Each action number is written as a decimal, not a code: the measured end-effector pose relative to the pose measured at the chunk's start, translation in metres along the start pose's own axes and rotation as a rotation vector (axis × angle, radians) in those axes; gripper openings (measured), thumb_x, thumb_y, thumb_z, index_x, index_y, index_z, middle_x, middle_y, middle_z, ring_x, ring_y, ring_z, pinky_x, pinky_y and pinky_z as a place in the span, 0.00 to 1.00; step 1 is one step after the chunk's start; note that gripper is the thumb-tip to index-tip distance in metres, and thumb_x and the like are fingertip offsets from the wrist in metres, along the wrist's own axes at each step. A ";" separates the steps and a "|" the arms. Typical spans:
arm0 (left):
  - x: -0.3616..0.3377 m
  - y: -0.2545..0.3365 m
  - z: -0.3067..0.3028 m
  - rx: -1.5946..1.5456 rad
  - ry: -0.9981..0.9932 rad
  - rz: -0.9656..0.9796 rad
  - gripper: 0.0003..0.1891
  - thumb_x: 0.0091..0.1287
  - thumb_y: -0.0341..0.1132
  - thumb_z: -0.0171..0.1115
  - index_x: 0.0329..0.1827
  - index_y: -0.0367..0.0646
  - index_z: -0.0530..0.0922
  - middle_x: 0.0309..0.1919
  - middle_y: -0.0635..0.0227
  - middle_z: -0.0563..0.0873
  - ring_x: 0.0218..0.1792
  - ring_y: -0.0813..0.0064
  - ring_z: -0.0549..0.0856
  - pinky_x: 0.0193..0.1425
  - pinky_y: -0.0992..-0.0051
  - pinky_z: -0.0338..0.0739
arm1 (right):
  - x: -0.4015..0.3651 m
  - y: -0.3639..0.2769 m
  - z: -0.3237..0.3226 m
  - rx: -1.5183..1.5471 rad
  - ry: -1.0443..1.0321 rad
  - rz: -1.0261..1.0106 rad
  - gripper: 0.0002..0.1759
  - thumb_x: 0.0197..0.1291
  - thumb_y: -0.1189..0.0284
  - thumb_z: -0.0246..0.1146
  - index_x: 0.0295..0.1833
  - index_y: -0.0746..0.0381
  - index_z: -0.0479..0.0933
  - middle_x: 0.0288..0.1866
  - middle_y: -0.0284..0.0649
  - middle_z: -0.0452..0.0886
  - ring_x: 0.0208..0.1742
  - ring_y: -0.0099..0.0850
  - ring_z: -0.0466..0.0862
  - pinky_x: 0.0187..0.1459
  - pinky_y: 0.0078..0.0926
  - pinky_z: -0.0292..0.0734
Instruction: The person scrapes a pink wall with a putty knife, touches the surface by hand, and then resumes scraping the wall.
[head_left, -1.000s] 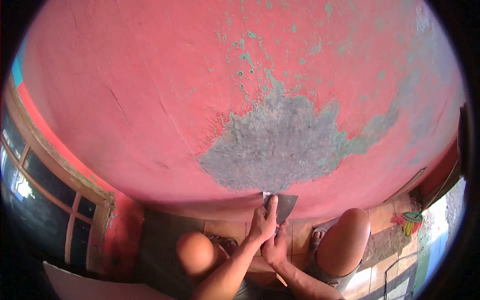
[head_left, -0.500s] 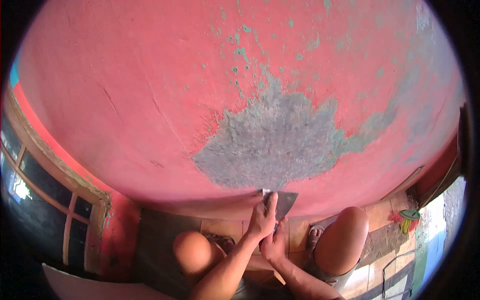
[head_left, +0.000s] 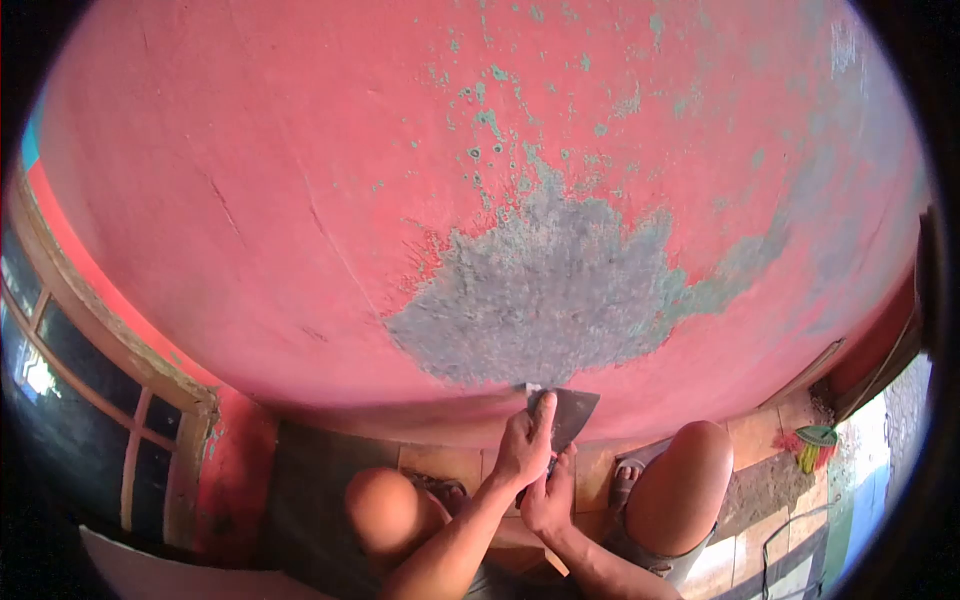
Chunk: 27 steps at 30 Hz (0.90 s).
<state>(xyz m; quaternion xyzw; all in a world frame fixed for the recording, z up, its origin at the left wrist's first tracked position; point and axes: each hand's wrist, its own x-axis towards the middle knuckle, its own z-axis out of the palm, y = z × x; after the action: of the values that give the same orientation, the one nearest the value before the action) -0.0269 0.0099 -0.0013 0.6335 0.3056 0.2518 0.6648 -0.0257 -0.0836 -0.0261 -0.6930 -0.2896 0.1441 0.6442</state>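
A wide-bladed scraper is held in both hands, its blade at the lower edge of the bare grey patch on the pink wall. My left hand is closed around it near the blade, thumb laid along the metal. Lower down, my right hand wraps the handle, most of which the fingers hide. Around the patch the pink paint has a ragged edge, with greenish flecks showing above it.
My bent knees flank the hands, with sandalled feet on the tiled floor at the wall's base. A wooden-framed window stands at left. To the right lie a green and red bristled brush and a dark cord.
The whole view has shifted slightly, so wall, scraper and knees sit a little lower. Both hands keep their grip, and the blade stays at the patch's lower edge.
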 end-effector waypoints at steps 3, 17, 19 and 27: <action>0.000 0.014 0.000 -0.068 -0.022 -0.055 0.31 0.79 0.57 0.47 0.27 0.38 0.77 0.16 0.70 0.78 0.18 0.78 0.83 0.23 0.74 0.77 | 0.000 -0.008 -0.006 0.082 -0.140 0.237 0.15 0.74 0.70 0.50 0.52 0.72 0.74 0.40 0.47 0.82 0.38 0.33 0.82 0.43 0.33 0.77; 0.002 -0.006 -0.003 0.173 0.072 0.027 0.32 0.79 0.58 0.47 0.28 0.37 0.78 0.16 0.69 0.78 0.18 0.77 0.82 0.22 0.74 0.77 | -0.010 0.027 0.008 0.214 -0.085 0.212 0.17 0.74 0.68 0.52 0.54 0.72 0.74 0.42 0.51 0.83 0.42 0.43 0.84 0.48 0.37 0.77; -0.003 0.017 0.003 -0.064 0.027 -0.081 0.33 0.79 0.58 0.48 0.27 0.37 0.78 0.16 0.70 0.77 0.17 0.77 0.81 0.21 0.74 0.76 | -0.010 0.037 0.007 0.160 -0.095 0.175 0.17 0.75 0.68 0.51 0.55 0.73 0.73 0.46 0.53 0.82 0.45 0.45 0.83 0.51 0.37 0.76; 0.000 -0.022 -0.002 0.283 0.091 0.065 0.33 0.79 0.59 0.47 0.25 0.37 0.75 0.15 0.68 0.76 0.18 0.76 0.80 0.22 0.71 0.72 | -0.010 0.017 0.006 0.201 -0.040 0.196 0.19 0.76 0.67 0.50 0.56 0.74 0.72 0.42 0.50 0.83 0.42 0.37 0.83 0.47 0.34 0.78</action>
<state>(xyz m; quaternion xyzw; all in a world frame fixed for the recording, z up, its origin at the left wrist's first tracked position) -0.0295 0.0101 -0.0235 0.7184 0.3473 0.2560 0.5456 -0.0333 -0.0841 -0.0454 -0.6468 -0.2175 0.2483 0.6875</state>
